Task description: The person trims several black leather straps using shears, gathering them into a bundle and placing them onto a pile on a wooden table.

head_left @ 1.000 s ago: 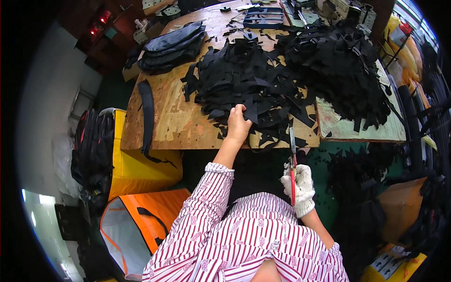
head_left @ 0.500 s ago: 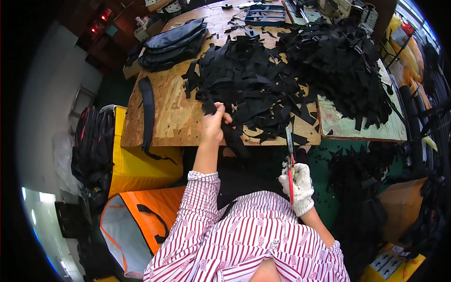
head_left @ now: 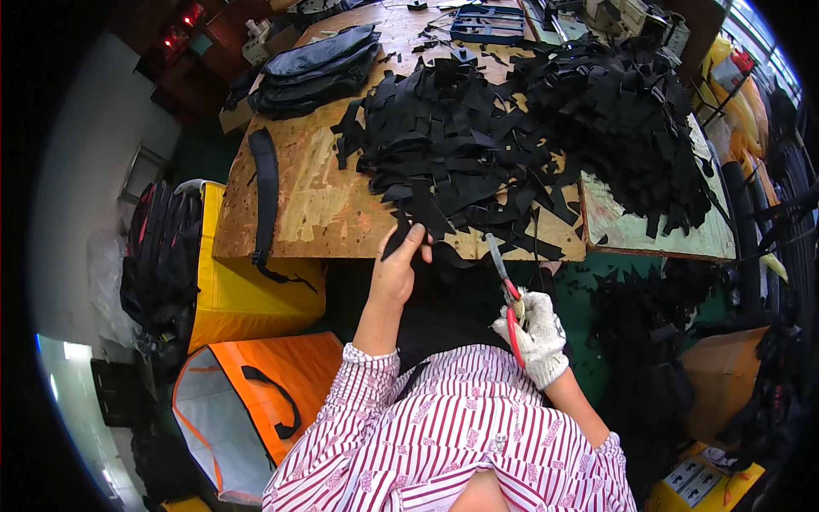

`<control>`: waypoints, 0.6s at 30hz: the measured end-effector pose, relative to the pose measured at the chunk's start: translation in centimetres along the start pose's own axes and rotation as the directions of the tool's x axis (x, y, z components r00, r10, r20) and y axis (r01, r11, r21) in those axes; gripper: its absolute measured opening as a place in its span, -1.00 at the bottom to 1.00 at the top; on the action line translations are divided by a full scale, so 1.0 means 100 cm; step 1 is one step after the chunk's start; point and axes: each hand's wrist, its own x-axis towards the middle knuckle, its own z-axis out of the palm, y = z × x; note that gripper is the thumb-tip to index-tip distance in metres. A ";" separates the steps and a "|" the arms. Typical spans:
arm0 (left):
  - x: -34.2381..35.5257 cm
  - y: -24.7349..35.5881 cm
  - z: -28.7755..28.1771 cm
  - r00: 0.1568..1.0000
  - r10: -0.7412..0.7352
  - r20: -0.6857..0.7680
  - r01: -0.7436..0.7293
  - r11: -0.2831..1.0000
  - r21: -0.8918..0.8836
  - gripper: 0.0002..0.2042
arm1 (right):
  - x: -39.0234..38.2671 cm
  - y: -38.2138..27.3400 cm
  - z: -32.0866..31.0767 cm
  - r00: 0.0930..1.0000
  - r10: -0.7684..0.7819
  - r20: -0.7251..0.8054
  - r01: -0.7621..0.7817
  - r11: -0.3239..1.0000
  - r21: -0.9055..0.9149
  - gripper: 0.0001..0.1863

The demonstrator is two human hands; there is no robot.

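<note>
My bare left hand (head_left: pixel 400 264) pinches a black fabric strip (head_left: pixel 420 209) at the front edge of the wooden table (head_left: pixel 307 213), beside the lower end of a loose pile of black strap pieces (head_left: pixel 435 128). My right hand (head_left: pixel 536 337), in a white knit glove, is closed on red-handled scissors (head_left: pixel 512 324) below the edge, their blades pointing up and leftward toward the pile. A second dense black pile (head_left: pixel 623 136) lies to the right, partly on a pale board (head_left: pixel 701 239).
Stacked black pieces (head_left: pixel 311 72) and a long padded strap (head_left: pixel 263 196) lie on the left. A blue tray (head_left: pixel 486 26) is at the back. A yellow bin (head_left: pixel 247 307), an orange bag (head_left: pixel 256 392) and a cardboard box (head_left: pixel 725 380) stand below the table.
My left hand has shifted leftward from within the pile and down to the table edge, drawing a strip with it. The scissors have tilted, their tips swinging leftward.
</note>
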 end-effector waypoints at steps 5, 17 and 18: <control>-0.016 0.000 0.004 0.998 -0.044 0.033 0.042 0.997 0.069 -0.81 | 0.009 -0.002 0.007 0.998 -0.033 0.051 0.043 0.977 -0.208 -0.31; -0.040 -0.028 0.016 0.981 -0.129 0.144 0.090 0.964 0.250 -0.83 | 0.012 -0.003 0.010 0.998 -0.070 -0.003 0.067 0.965 -0.252 -0.25; -0.042 -0.031 0.017 0.984 -0.114 0.137 0.078 0.966 0.245 -0.82 | 0.012 -0.003 0.011 0.998 -0.070 -0.003 0.066 0.966 -0.252 -0.25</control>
